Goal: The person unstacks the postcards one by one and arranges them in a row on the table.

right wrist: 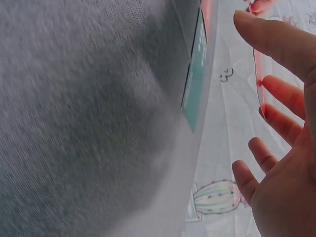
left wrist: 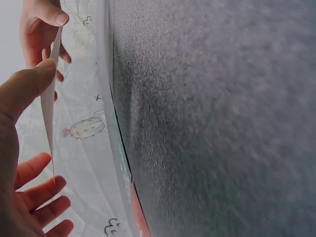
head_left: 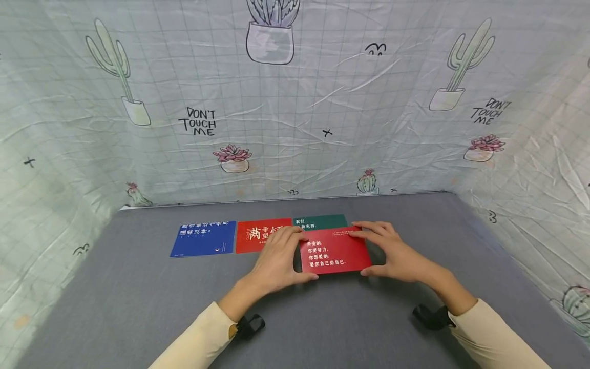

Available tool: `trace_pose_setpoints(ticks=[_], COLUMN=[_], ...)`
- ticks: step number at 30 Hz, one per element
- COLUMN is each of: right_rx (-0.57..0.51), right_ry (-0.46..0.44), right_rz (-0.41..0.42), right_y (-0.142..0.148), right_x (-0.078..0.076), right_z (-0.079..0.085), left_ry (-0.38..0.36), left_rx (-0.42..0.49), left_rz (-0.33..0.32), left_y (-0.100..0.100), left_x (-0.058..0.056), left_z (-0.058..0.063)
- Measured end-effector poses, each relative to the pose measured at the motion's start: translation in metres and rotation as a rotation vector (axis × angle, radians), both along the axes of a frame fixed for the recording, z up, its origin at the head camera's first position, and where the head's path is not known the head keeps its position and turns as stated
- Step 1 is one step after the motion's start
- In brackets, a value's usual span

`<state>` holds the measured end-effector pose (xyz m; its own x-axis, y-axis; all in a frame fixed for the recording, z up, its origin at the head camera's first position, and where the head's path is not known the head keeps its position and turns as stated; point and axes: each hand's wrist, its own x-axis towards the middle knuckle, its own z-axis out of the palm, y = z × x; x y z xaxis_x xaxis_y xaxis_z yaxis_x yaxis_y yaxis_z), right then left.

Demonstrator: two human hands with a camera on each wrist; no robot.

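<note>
A red card with white writing [head_left: 335, 250] is held up off the table between both hands, its printed face towards the head camera. My left hand [head_left: 275, 261] pinches its left side, thumb at the near edge and fingers at the far edge. Its right side is gripped the same way by my right hand [head_left: 398, 254]. The left wrist view shows the card [left wrist: 48, 111] nearly edge-on, above the cloth. Behind it on the table lie a blue card [head_left: 205, 240], an orange-red card [head_left: 249, 237] and a green card [head_left: 329, 221], the last partly covered from view.
A grey cloth [head_left: 152, 307] covers the table. White fabric printed with cacti [head_left: 295, 113] hangs at the back and along both sides. The three lying cards form a row towards the far edge. Black straps with small devices [head_left: 433, 316] sit on the wrists.
</note>
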<state>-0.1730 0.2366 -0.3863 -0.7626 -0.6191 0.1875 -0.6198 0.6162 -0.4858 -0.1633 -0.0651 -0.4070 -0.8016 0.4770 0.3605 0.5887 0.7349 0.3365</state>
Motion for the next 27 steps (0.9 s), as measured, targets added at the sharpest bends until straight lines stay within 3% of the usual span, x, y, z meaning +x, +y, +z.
trace_pose_setpoints(ticks=[10,17,27], right_rx=[-0.004,0.055,0.112], right_ry=[-0.040,-0.065,-0.070], right_rz=[-0.010,-0.047,-0.077], right_y=[0.015,0.028,0.048], right_x=[-0.013,-0.019,-0.028], right_z=[0.003,0.007,0.019], left_ry=[0.031,0.031,0.032], left_rx=[-0.002,-0.043,-0.065], left_rz=[-0.021,-0.053,-0.038], left_y=[0.009,0.020,0.043], left_x=[-0.011,-0.019,-0.033], left_z=[-0.001,0.001,0.006])
